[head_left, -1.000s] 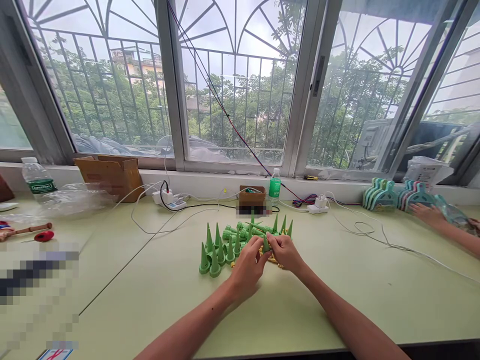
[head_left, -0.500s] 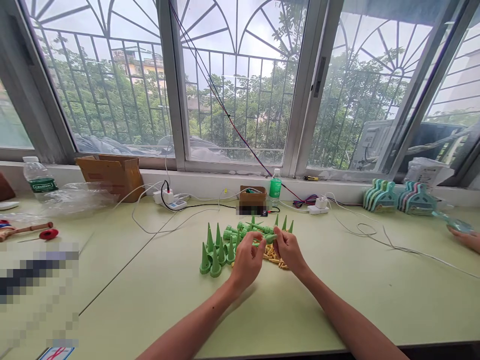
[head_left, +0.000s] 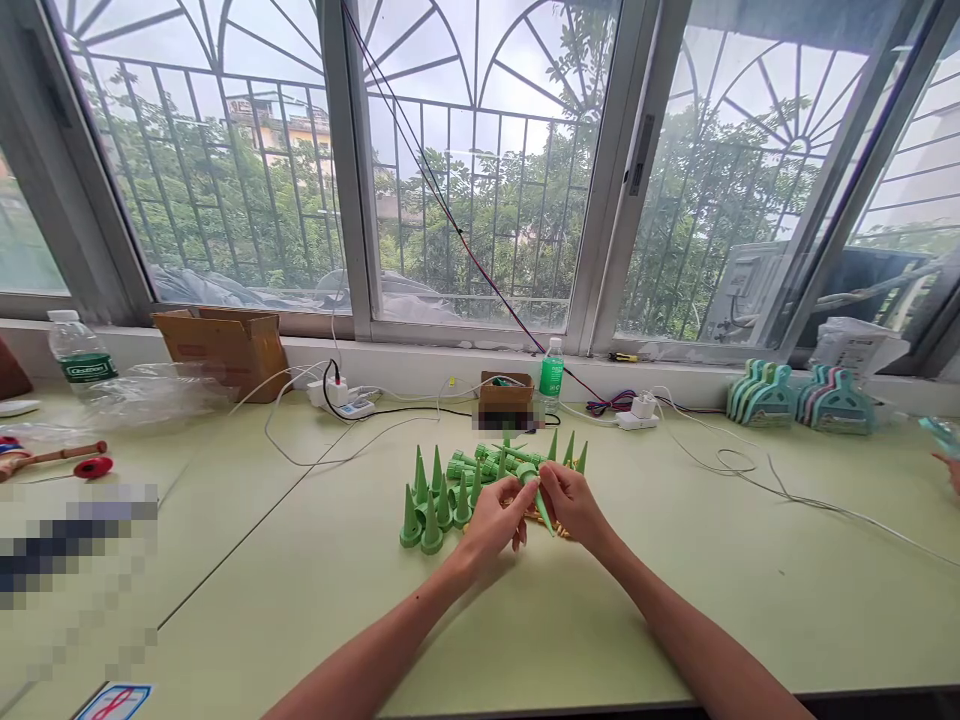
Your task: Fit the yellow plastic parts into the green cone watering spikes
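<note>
A green cone-shaped plastic spike (head_left: pixel 544 511) is held between my hands, tip pointing down toward me and wide cap up. My left hand (head_left: pixel 495 518) is closed around the cap end, thumb along its side. At the cap's right edge, the fingers of my right hand (head_left: pixel 571 502) are pinched together; what they hold, if anything, is hidden. Left of my hands, several green spikes (head_left: pixel 430 528) stand upright on their caps. Behind my hands, more green spikes (head_left: pixel 463 464) lie on their sides. Small yellowish pegs (head_left: pixel 561 530) are partly covered by my right hand.
At the back of the table stand a small brown box (head_left: pixel 505 398), a green-labelled bottle (head_left: pixel 551 373) and power strips (head_left: pixel 345 403) with loose cables. Teal hangers (head_left: pixel 759 393) are at right. Another person's hand (head_left: pixel 951 470) shows at the right edge. A cardboard box (head_left: pixel 223 350) sits back left.
The green spike has turned from lying sideways to pointing down toward me. My left hand has closed in on its cap. The other person's hand has moved right, mostly out of view.
</note>
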The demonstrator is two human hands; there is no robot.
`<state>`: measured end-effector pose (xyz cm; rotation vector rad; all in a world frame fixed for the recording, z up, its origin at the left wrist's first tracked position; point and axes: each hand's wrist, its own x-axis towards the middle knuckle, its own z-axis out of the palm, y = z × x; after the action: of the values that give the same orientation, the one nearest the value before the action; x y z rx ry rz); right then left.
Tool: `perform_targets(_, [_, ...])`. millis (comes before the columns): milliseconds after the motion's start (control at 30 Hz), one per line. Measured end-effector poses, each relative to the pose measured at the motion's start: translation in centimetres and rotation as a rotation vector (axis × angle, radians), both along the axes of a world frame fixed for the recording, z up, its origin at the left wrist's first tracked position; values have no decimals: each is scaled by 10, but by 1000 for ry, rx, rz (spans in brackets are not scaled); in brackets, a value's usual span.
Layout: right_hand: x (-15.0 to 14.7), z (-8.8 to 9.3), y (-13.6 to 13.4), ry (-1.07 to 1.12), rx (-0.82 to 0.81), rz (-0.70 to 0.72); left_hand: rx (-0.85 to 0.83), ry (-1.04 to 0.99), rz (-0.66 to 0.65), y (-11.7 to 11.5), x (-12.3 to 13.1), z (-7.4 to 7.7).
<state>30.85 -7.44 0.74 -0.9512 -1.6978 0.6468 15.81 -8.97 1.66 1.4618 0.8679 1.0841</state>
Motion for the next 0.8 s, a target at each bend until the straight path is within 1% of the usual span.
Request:
perform_targets(233, [-1, -2, 1, 38, -33, 48, 43, 1, 14, -1, -3, 2])
perform_targets(433, [-1, -4, 2, 86, -101, 19, 127, 56, 19, -2, -5, -1])
perform_targets(667, [-2, -2, 2, 101, -135, 37, 200, 134, 86, -5, -5, 2])
perform_targets(800, [-1, 0, 0, 72, -145, 72, 300, 177, 126, -3, -4, 0])
